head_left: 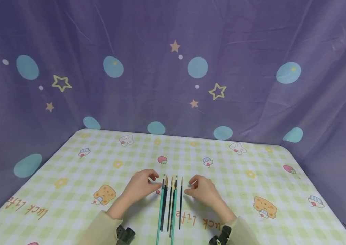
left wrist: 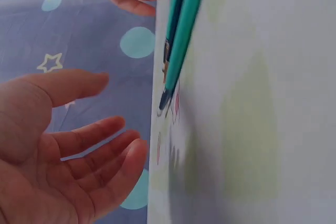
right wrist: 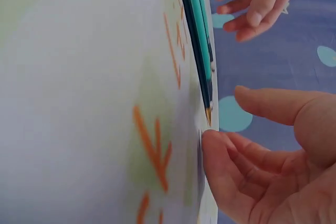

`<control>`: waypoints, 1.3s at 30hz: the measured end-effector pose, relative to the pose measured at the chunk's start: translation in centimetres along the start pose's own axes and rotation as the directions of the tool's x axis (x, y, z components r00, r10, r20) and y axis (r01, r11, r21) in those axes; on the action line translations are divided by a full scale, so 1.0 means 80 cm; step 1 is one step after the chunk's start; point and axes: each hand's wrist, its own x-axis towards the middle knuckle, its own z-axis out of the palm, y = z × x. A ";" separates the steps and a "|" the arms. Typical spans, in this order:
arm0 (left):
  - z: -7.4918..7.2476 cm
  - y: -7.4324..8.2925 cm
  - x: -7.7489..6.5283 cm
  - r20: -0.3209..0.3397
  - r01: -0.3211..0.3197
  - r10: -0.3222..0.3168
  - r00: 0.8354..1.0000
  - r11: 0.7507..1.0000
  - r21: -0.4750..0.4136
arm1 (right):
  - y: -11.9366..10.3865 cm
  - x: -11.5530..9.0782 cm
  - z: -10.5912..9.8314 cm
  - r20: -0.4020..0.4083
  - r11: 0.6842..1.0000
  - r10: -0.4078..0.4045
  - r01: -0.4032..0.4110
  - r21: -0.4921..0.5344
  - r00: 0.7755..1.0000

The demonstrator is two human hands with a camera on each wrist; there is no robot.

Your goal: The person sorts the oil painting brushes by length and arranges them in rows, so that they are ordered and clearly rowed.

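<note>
1. Flanking slim, teal-handled paintbrushes (head_left: 174, 207) and dark-handled paintbrushes (head_left: 181, 204), my left hand (head_left: 140, 183) and right hand (head_left: 204, 191) hold nothing, fingers loosely curved, thumbs apart.
2. Both sorts lie side by side on the green-and-white checked tabletop (head_left: 228, 177).
3. I judge the step as hands poised; gripping would call for closing thumb onto fingers.
4. I see no container.

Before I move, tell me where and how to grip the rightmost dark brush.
Pinch the dark brush at mid-handle, probably best from the right with the nearby right hand: a gap parts it from the other brushes. The thin, straight handle suits a fingertip pinch; avoid the bristles at its far end.
</note>
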 end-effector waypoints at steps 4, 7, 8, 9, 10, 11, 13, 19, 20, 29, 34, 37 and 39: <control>0.009 -0.001 0.000 0.045 0.046 -0.042 0.998 0.994 -0.095 | -0.006 -0.001 0.007 0.040 0.999 0.010 -0.012 0.041 0.999; 0.016 -0.001 0.000 0.083 0.088 -0.078 0.994 0.988 -0.126 | -0.011 -0.001 0.012 0.049 0.998 0.023 -0.026 0.056 0.999; 0.017 -0.001 0.001 0.092 0.100 -0.088 0.992 0.986 -0.133 | -0.013 -0.002 0.013 0.049 0.998 0.031 -0.034 0.057 0.998; 0.019 -0.001 0.001 0.101 0.111 -0.098 0.990 0.984 -0.142 | -0.014 -0.002 0.015 0.048 0.997 0.040 -0.043 0.057 0.998; 0.021 -0.001 0.002 0.112 0.123 -0.107 0.988 0.981 -0.153 | -0.015 -0.002 0.016 0.045 0.997 0.048 -0.051 0.058 0.998; 0.022 0.000 0.002 0.124 0.135 -0.116 0.985 0.978 -0.161 | -0.016 -0.001 0.017 0.046 0.997 0.056 -0.058 0.056 0.997; 0.023 0.002 0.002 0.148 0.162 -0.135 0.980 0.969 -0.188 | -0.019 -0.001 0.020 0.049 0.996 0.066 -0.069 0.058 0.997; 0.025 0.008 0.001 0.193 0.227 -0.187 0.963 0.951 -0.209 | -0.024 0.002 0.027 0.064 0.995 0.086 -0.089 0.053 0.994; 0.026 0.009 0.000 0.195 0.231 -0.192 0.962 0.951 -0.207 | -0.024 0.003 0.027 0.064 0.994 0.090 -0.094 0.048 0.994; 0.030 0.012 -0.001 0.186 0.221 -0.185 0.965 0.955 -0.199 | -0.022 0.006 0.030 0.066 0.993 0.100 -0.103 0.053 0.993; 0.030 0.016 -0.003 0.201 0.215 -0.170 0.965 0.951 -0.225 | -0.023 0.005 0.030 0.054 0.992 0.110 -0.112 0.050 0.993; 0.030 0.018 -0.004 0.202 0.215 -0.171 0.964 0.951 -0.222 | -0.024 0.006 0.031 0.044 0.992 0.118 -0.120 0.039 0.992; 0.030 0.019 -0.004 0.201 0.219 -0.176 0.964 0.951 -0.217 | -0.026 0.007 0.031 0.043 0.991 0.129 -0.130 0.024 0.991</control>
